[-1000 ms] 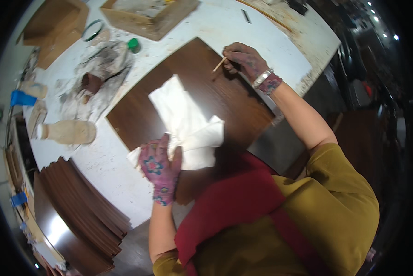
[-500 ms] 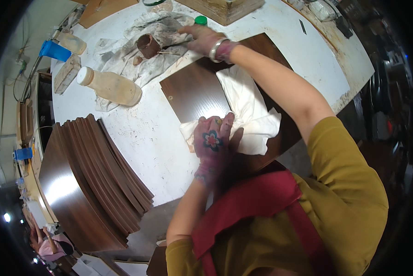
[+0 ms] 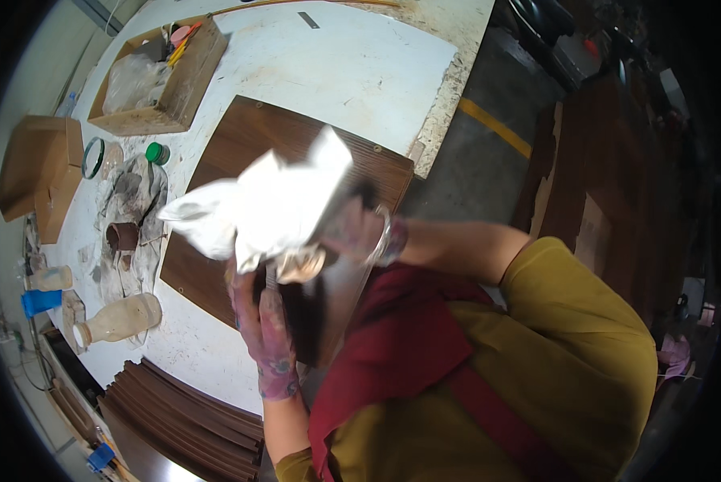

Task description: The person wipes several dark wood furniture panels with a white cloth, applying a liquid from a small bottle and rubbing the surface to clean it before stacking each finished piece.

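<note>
Left hand point(image 3: 266, 333) pointing forward, right hand point(image 3: 354, 233) blurred, right forearm point(image 3: 457, 251) angled leftward

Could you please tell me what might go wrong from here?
The white cloth at the left hand and right hand shows a tan patch; if that is a wet stain, it might smear the brown panel beneath.
The brown cup sits on a rumpled rag, so a tug on the rag could tip it.
The stacked panels lie near the left forearm, so a sideways swing might knock them.

Wht table point(image 3: 360, 64) w/ brn panel point(image 3: 256, 132), btl point(image 3: 124, 319), stained rag point(image 3: 129, 194) & box point(image 3: 194, 84).
</note>
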A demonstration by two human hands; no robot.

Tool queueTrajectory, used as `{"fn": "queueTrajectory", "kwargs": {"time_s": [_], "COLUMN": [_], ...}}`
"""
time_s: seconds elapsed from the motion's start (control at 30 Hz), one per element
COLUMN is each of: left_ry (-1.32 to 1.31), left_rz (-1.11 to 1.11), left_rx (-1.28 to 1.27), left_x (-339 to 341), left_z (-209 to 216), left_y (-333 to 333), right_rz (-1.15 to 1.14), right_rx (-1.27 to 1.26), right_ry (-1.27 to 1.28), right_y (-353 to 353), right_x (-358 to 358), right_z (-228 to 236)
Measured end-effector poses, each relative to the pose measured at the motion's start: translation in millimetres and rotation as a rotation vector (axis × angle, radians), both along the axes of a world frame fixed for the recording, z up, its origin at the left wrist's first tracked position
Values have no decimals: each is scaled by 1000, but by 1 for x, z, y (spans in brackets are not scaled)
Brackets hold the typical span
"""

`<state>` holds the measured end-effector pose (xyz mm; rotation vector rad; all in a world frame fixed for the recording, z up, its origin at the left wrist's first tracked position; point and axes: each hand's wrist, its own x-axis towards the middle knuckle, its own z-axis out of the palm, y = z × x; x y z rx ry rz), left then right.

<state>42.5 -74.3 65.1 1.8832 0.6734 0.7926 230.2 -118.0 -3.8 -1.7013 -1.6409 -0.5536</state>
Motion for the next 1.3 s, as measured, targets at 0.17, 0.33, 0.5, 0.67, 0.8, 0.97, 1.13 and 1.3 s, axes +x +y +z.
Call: {"fn": "queueTrajectory", "kwargs": {"time_s": [0.17,0.33,0.5,0.67,0.8,0.97,1.13,1.3], "left_ry": [363,744,848,887,852,837,821,378], "left_rz": [173,128,117,206,216,252,326,294], "left_rx": [574,857,782,649,647,657,574,61], "left_x": [-10,-6,11,11,21,21,7,86], "left_z": [-45,-55,-47,-52,-47,-47,-51,-11], "left_y": [-23,-62,-53,-59,-62,-62,-60,-94], "right_rz": [300,567,640,521,138,-157,1,350], "right_rx": [-658,-488,-511,-271,-793,-591,-517,-287], "right_ry": [263,11,104,-43,415,267,746,625], "right_y": [-13,-61,-69,-67,-58,-67,-56,-58], "right_x": [51,3,33,119,278,311,244,230], "right_z": [121,35,19,-4,12,54,73,66]}}
